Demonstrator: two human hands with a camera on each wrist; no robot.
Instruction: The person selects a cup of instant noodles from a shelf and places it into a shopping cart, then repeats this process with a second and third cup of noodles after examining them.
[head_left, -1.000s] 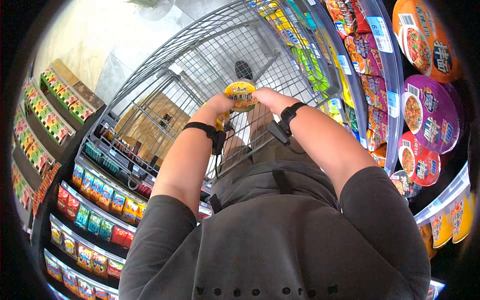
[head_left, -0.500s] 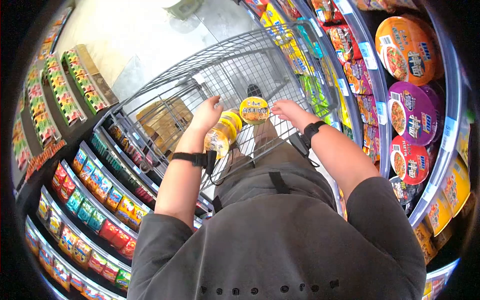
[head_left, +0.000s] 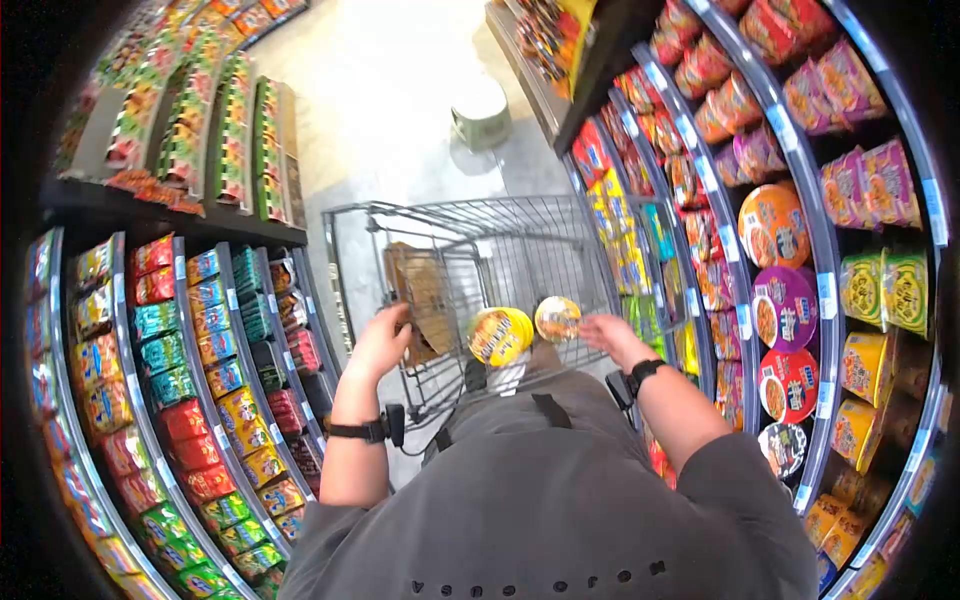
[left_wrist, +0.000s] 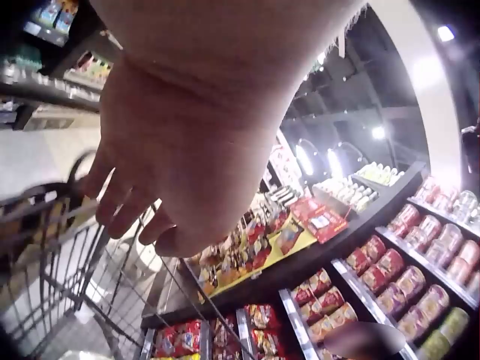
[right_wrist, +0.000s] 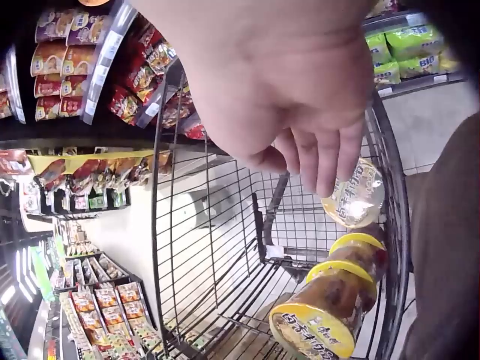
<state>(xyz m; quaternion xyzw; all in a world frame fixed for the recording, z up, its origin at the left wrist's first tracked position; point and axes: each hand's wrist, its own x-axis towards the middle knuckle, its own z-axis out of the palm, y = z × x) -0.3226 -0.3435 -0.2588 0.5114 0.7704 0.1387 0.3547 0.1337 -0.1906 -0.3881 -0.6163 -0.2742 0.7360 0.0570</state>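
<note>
Inside the wire shopping cart (head_left: 470,208) lie a row of yellow-lidded noodle cups (head_left: 500,336) and, to their right, one single cup (head_left: 558,318). My right hand (head_left: 612,338) is just right of the single cup, fingers relaxed. In the right wrist view, the fingers of that hand (right_wrist: 300,112) hang over the single cup (right_wrist: 356,196), with the row of cups (right_wrist: 322,307) beyond; contact cannot be told. My left hand (head_left: 380,340) is at the cart's left side, holding nothing. The left wrist view shows this hand (left_wrist: 180,157) with loosely bent fingers above the wire mesh.
A brown cardboard piece (head_left: 420,300) stands in the cart's left part. Snack shelves (head_left: 215,380) run along the left, and shelves of noodle bags and bowls (head_left: 785,310) along the right. A pale green stool-like object (head_left: 480,112) stands on the floor ahead.
Both hands have come off the cup they held together and moved apart; it now lies in the cart beside the row. The view has swung, showing more of the aisle and shelves.
</note>
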